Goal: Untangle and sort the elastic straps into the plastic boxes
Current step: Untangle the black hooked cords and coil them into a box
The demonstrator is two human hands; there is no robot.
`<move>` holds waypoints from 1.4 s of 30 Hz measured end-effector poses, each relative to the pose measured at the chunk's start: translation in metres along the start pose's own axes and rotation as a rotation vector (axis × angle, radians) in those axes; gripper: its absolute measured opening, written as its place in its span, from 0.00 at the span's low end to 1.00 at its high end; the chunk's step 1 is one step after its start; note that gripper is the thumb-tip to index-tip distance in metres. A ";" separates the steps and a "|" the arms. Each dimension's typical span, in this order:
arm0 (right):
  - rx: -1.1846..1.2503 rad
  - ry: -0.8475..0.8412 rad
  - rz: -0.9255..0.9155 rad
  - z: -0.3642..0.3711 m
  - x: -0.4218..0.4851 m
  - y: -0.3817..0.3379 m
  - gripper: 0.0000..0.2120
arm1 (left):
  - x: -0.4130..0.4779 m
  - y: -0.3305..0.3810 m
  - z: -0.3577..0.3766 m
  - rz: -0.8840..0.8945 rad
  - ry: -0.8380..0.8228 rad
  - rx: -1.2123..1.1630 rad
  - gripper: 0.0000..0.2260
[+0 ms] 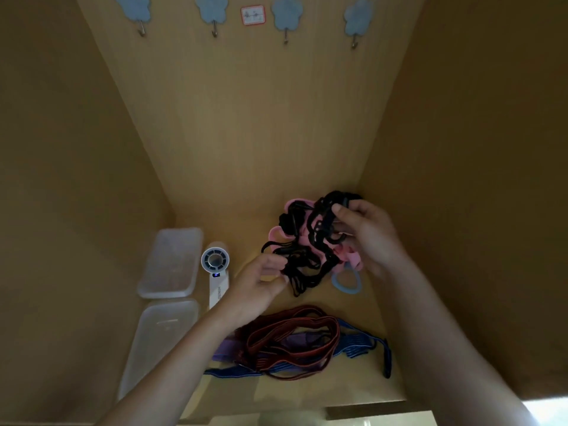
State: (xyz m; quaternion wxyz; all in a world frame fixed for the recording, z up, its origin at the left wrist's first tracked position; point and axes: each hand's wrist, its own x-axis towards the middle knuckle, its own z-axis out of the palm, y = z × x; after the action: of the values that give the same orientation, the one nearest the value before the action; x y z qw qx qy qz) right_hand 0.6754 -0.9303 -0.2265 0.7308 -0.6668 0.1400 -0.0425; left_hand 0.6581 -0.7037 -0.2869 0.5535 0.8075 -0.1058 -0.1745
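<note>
A tangle of black elastic straps (310, 241) hangs in the air, wound together with a pink strap (347, 253) and a light blue loop (345, 282). My left hand (261, 281) pinches the lower left end of the black tangle. My right hand (365, 232) grips its upper right part. Below them on the wooden shelf lie a dark red strap (292, 336), a purple strap (224, 348) and a blue striped strap (359, 345), piled together. Two clear plastic boxes stand at the left, one farther (172, 262) and one nearer (156, 336).
A white handheld fan (216, 269) lies between the farther box and my left hand. Wooden walls close the shelf in on the left, right and back. Several blue flower-shaped hooks (287, 13) hang on the back wall. The shelf's front edge (362, 407) runs below.
</note>
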 end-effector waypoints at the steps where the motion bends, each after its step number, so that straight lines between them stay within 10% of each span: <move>1: 0.049 -0.023 -0.005 0.000 -0.004 -0.006 0.05 | 0.005 0.004 0.002 0.002 0.015 -0.019 0.11; 7: 0.240 -0.100 -0.006 0.011 -0.021 -0.032 0.06 | 0.022 0.031 0.014 0.087 -0.042 -0.115 0.25; 12: 0.305 -0.088 0.061 0.026 -0.027 -0.028 0.06 | 0.052 0.042 0.019 0.108 -0.167 0.130 0.09; 20: -0.141 0.284 0.065 -0.010 -0.006 0.009 0.12 | 0.111 0.030 -0.039 -0.018 -0.072 0.296 0.10; 32: -0.167 0.185 0.235 -0.013 0.003 0.069 0.16 | 0.131 -0.027 -0.001 0.013 -0.146 0.387 0.07; 37: -0.250 0.128 0.276 -0.013 -0.007 0.093 0.11 | 0.145 -0.037 0.013 0.044 -0.196 0.846 0.26; 42: -0.336 0.099 0.293 -0.023 -0.019 0.108 0.16 | 0.151 -0.033 0.023 0.039 -0.240 1.041 0.20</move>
State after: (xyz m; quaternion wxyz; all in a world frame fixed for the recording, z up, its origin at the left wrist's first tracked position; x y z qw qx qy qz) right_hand 0.6380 -0.9360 -0.3317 0.6002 -0.7487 0.2759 0.0554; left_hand 0.7866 -0.7668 -0.3500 0.0668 0.9474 -0.2562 -0.1797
